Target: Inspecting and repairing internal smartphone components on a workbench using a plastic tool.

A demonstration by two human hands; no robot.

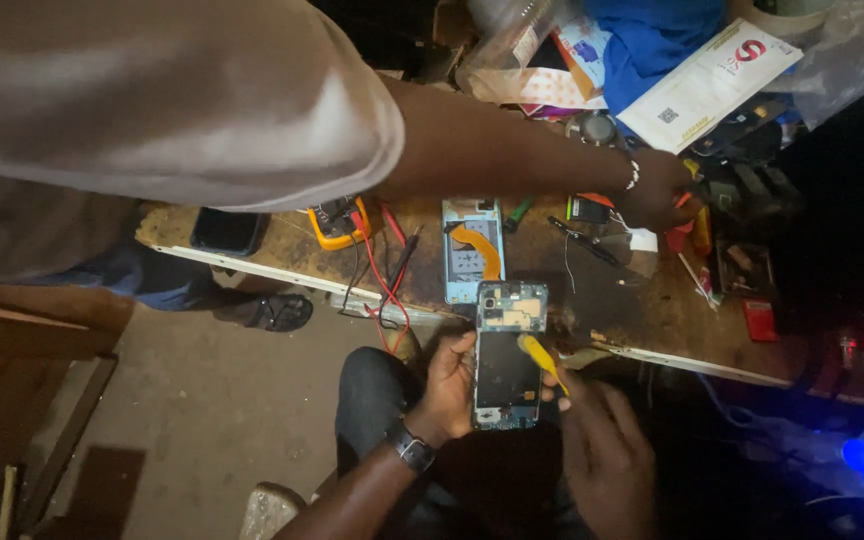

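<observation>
My left hand (447, 385) grips an opened phone (508, 370) by its left edge, its inner board and dark battery area facing up. My right hand (602, 445) holds a small yellow-handled tool (542, 358) whose tip rests on the phone's upper right part. A second opened phone frame with an orange flex cable (472, 250) lies on the wooden workbench (642, 310) just beyond. Another person's arm (512, 150) stretches across the bench, the hand (657, 190) down among tools at the right.
A yellow multimeter (337, 222) with red and black leads (384, 275) sits at the bench's left, beside a dark phone (227, 230). Tweezers, screwdrivers and small parts crowd the right. Papers and a blue cloth lie behind. A sandalled foot (277, 312) stands on the floor.
</observation>
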